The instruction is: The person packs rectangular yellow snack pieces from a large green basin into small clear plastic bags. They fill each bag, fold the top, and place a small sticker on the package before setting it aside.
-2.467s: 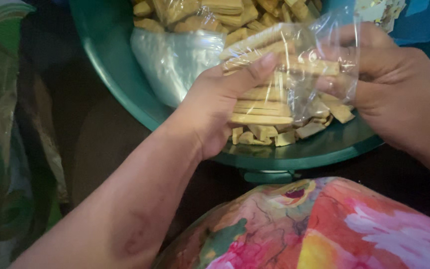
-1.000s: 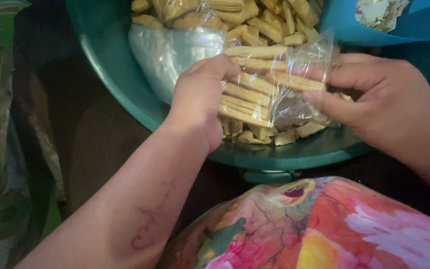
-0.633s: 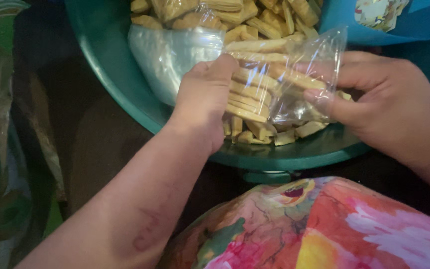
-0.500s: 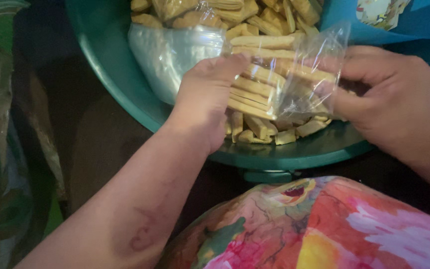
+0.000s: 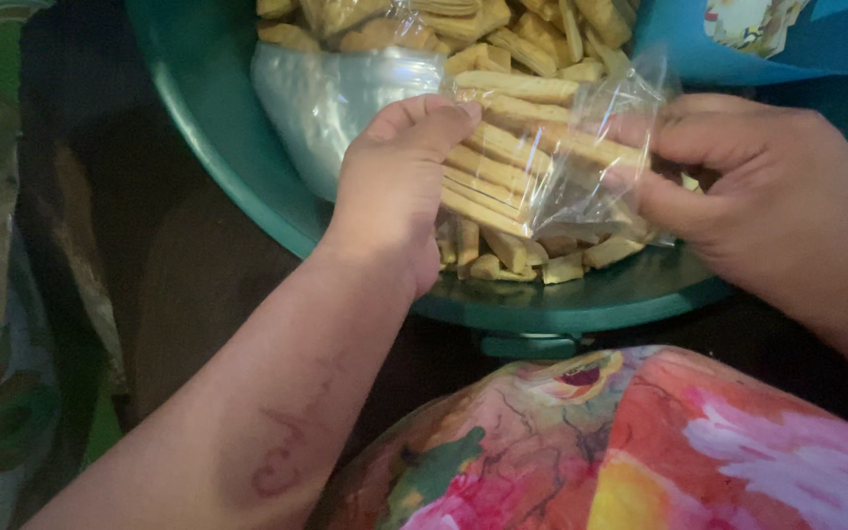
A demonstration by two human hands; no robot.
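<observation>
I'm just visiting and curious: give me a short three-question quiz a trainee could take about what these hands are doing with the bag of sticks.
1. True or false: both hands grip the clear plastic bag of biscuit sticks.
2. The bag is held over what? A) a green basin B) a metal tray C) a wooden crate
3. Fill in: at the upper right lies a ____ container.

Key
1. True: the left hand and right hand both hold it.
2. A, the green basin.
3. Blue, the blue container.
</observation>
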